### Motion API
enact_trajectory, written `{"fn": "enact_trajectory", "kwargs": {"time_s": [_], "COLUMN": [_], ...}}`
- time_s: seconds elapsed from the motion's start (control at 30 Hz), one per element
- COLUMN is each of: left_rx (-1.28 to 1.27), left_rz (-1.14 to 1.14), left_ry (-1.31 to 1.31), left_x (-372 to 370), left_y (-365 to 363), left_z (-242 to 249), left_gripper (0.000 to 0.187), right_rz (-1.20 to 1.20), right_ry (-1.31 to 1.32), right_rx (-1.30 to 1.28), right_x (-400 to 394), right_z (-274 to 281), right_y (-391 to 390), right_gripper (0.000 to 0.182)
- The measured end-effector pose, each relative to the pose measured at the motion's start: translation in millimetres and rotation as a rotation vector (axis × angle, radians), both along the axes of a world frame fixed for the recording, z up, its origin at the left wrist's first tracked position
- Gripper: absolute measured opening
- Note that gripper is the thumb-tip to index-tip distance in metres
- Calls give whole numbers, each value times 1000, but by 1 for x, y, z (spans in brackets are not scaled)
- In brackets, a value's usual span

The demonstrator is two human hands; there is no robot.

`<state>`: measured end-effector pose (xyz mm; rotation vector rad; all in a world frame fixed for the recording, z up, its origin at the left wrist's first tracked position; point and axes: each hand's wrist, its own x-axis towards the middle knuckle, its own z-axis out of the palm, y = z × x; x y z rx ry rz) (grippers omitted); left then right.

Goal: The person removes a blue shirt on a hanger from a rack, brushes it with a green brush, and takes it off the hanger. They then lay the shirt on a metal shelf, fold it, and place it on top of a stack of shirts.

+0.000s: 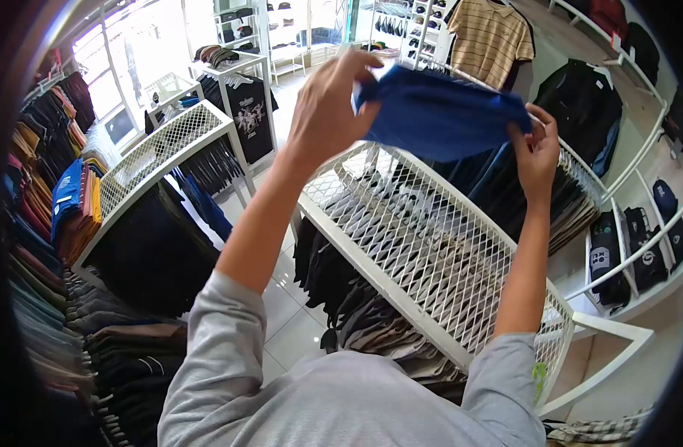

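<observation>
A blue piece of folded cloth (446, 115), perhaps a garment, is stretched between my hands at about chest height or above. My left hand (330, 104) pinches its left end between thumb and fingers. At the other end, my right hand (539, 153) grips the right corner, with the fingers partly behind the fabric. The cloth sags a little in the middle. Below it stands a white mesh-topped clothes rack (401, 246), with dark and beige garments (356, 298) hanging underneath.
Another mesh-topped rack (162, 145) stands to the left, near packed hanging clothes (36, 194). A striped tan shirt (490, 41) and a black jacket (580, 104) hang at the back right. Folded caps and shirts (639, 249) fill a white wall shelf.
</observation>
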<state>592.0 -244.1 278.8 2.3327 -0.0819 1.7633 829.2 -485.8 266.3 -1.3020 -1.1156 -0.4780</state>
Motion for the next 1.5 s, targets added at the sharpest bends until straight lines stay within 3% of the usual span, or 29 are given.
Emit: {"fn": "enact_trajectory", "kwargs": {"time_s": [0.07, 0.17, 0.3, 0.43, 0.5, 0.57, 0.6, 0.63, 0.67, 0.73, 0.83, 0.9, 1.0, 1.07, 1.13, 1.17, 1.23, 1.33, 1.37, 1.43, 1.5], "left_rx": [42, 38, -88, -309, -390, -1109, -1182, -1187, -1332, -1525, -1637, -1695, -1686, -1803, -1973, -1989, -1831, -1736, -1740, -1864, -1830], "left_rz": [94, 163, 142, 141, 99, -131, -109, -113, -50, -35, -184, -239, -693, -685, -605, -608, -573, -747, -735, -715, -685], "left_ry": [137, 407, 673, 559, 568, 279, 296, 293, 360, 435, 376, 365, 472, 462, 463, 458, 477, 588, 619, 591, 638], "left_x": [-30, -59, -86, -108, -118, -113, -108, -100, -93, -80, -70, -75, -99, -108, -111, -115, -115, -149, -163, -186, -214], "left_y": [-29, -57, -83, -103, -101, -91, -89, -90, -93, -94, -92, -86, -88, -81, -83, -88, -83, -69, -60, -44, -30], "left_z": [-37, -131, -239, -255, -259, -276, -273, -270, -267, -270, -284, -287, -275, -272, -266, -269, -268, -257, -256, -250, -244], "left_gripper": [34, 36, 36, 44, 45, 42, 54, 54, 60, 70, 60, 50, 48, 48, 51, 51, 51, 55, 57, 59, 62], "right_rz": [-267, -128, -52, -52, 125, 111, -35, -173, -309, -405, -504, -533, -396, -351, -99, -104, 165, 344, 365, 319, 364], "right_ry": [-191, -151, -349, -379, -5, 280, 287, 292, 277, 239, 209, 338, 414, 430, 854, 854, 886, 1029, 1012, 1217, 1232], "right_rx": [-283, -717, -1119, -1090, -1203, -1065, -1004, -946, -1016, -1042, -1046, -1017, -1045, -1066, -798, -814, -697, -659, -682, -465, -474], "right_x": [-22, -51, -60, -71, -68, -66, -61, -59, -60, -71, -85, -93, -97, -105, -116, -124, -138, -168, -186, -230, -261], "right_z": [-29, -88, -186, -195, -180, -176, -188, -202, -212, -229, -229, -228, -226, -216, -231, -239, -242, -239, -238, -240, -246], "right_y": [-31, -53, -59, -68, -74, -70, -61, -51, -42, -29, -19, -16, -25, -31, -35, -38, -37, -45, -38, -18, 13], "right_gripper": [35, 31, 27, 29, 29, 40, 43, 46, 48, 48, 44, 40, 38, 41, 44, 44, 51, 58, 58, 53, 51]}}
